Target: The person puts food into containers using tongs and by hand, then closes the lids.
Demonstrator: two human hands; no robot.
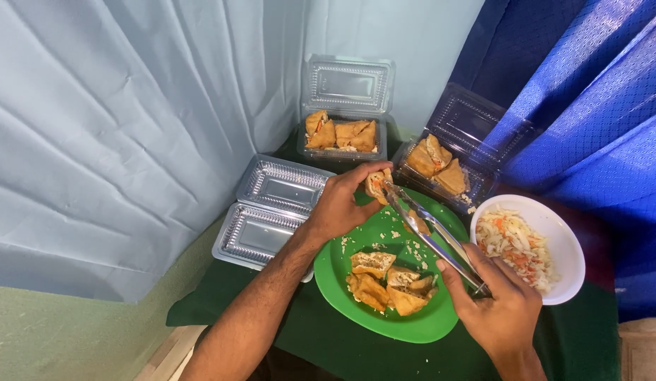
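Closest to us, our right hand (498,305) has its fingers closed around long metal tongs (432,238), tips reaching up over the round green plastic plate (412,324) of fried tofu pieces (386,282). Our left hand (340,204) pinches a stuffed tofu piece (376,185) right at the tong tips. Just right sits a white bowl (564,243) of shredded vegetables. Further back on the dark green tabletop (321,339): one empty clear plastic clamshell box (268,212), two filled ones (344,137) behind

Dark green tablecloth (328,339), green plate (412,328), white bowl (564,247), three clear clamshell containers (264,212)
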